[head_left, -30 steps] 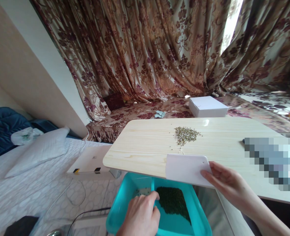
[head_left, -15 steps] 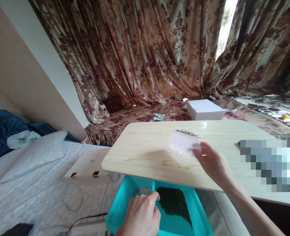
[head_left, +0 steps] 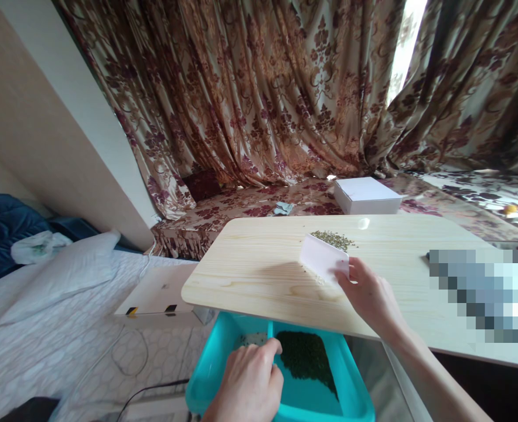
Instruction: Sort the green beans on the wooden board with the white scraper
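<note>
My right hand [head_left: 367,287] grips a white plastic scraper [head_left: 323,257] by its right end. The scraper stands tilted on the pale wooden board [head_left: 241,258]. Just behind it lies a small pile of greenish-brown grains [head_left: 334,239]; a few pale grains [head_left: 318,278] show at its lower edge. Below the board's near edge is a turquoise divided bin [head_left: 353,381]. My left hand [head_left: 252,375] is closed over the bin's middle divider, its fingertips partly hidden. Dark green grains [head_left: 307,354] fill part of the right compartment, and some pale bits [head_left: 254,339] lie in the left one.
A blurred-out device [head_left: 483,293] rests on the board's right side. Behind the board stands a white box [head_left: 367,196] on a flowered ledge, against curtains. To the left are a bed with a pillow [head_left: 65,275], a white carton [head_left: 157,293] and a black cable [head_left: 153,387].
My right hand has lifted the scraper from the board's near edge, carried it to the grain pile, then drawn it slightly back and left. My left hand stays on the bin.
</note>
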`<action>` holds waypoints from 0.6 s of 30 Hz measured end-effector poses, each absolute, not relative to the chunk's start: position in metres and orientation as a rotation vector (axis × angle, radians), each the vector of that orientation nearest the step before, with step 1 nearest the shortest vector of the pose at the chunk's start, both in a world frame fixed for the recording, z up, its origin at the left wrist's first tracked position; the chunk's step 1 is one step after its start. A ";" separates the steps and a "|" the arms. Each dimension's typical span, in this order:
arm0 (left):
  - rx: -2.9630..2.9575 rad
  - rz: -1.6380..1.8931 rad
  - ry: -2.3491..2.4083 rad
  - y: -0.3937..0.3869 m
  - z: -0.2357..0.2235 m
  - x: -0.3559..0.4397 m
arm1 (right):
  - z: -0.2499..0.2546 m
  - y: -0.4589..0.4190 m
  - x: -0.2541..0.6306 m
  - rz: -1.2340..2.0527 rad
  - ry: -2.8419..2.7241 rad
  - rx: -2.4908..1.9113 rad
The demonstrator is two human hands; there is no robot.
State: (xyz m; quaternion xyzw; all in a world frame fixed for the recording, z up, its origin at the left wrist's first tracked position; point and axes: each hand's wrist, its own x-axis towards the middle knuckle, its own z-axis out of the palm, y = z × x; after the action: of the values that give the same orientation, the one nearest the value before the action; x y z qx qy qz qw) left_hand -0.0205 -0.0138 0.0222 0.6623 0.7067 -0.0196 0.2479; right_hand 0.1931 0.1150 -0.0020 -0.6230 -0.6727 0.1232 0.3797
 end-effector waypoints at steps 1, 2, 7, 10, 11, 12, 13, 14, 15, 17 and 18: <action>1.805 -0.053 1.926 -0.014 0.022 -0.021 | -0.002 0.114 0.192 0.309 -1.718 -1.590; 1.806 -0.053 1.925 -0.014 0.022 -0.021 | -0.002 0.113 0.192 0.303 -1.718 -1.582; 1.805 -0.064 1.923 -0.014 0.021 -0.021 | -0.004 0.110 0.192 0.329 -1.708 -1.550; 1.798 -0.054 1.920 -0.014 0.021 -0.021 | -0.004 0.107 0.191 0.384 -1.694 -1.549; 1.798 -0.045 1.921 -0.014 0.021 -0.021 | -0.004 0.106 0.191 0.401 -1.689 -1.542; 1.801 -0.036 1.921 -0.014 0.020 -0.022 | -0.005 0.105 0.190 0.415 -1.683 -1.535; 1.804 -0.029 1.923 -0.014 0.020 -0.022 | -0.005 0.104 0.190 0.428 -1.679 -1.528; 1.806 -0.029 1.925 -0.013 0.020 -0.023 | -0.005 0.103 0.189 0.442 -1.677 -1.520; 1.807 -0.035 1.927 -0.013 0.020 -0.023 | -0.006 0.101 0.189 0.459 -1.677 -1.509; 1.806 -0.056 1.933 -0.012 0.019 -0.025 | -0.008 0.099 0.189 0.505 -1.678 -1.478; 1.803 -0.063 1.935 -0.012 0.019 -0.026 | -0.010 0.099 0.190 0.527 -1.677 -1.463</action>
State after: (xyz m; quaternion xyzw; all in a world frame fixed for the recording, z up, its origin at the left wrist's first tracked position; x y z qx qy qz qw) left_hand -0.0257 -0.0117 0.0189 0.6607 0.7090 -0.0231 0.2454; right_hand 0.1897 0.0987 -0.0098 -0.5821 -0.6675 0.2099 0.4143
